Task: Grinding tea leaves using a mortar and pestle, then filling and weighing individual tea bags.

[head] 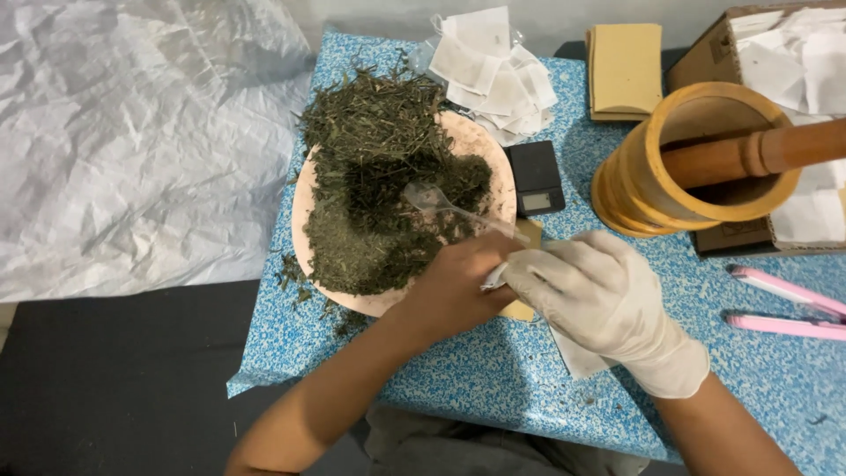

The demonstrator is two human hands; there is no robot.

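A round pink plate (pixel 304 231) holds a heap of dried green herb (pixel 379 176). My bare left hand (pixel 454 286) rests at the plate's near right rim and pinches a small white sachet (pixel 493 278). My right hand (pixel 595 295), in a white glove, meets it from the right and holds the handle of a clear plastic spoon (pixel 432 198). The spoon's bowl lies over the herb heap. Both hands touch at the sachet.
The table has a blue speckled cover (pixel 458 370). Behind the plate lie a pile of white sachets (pixel 493 70), a small black scale (pixel 536 176) and a tan paper stack (pixel 626 66). A wooden mortar with pestle (pixel 696 159), a cardboard box (pixel 705 57) and a pink clamp tool (pixel 784 308) sit right. Crumpled white plastic (pixel 132 132) lies left.
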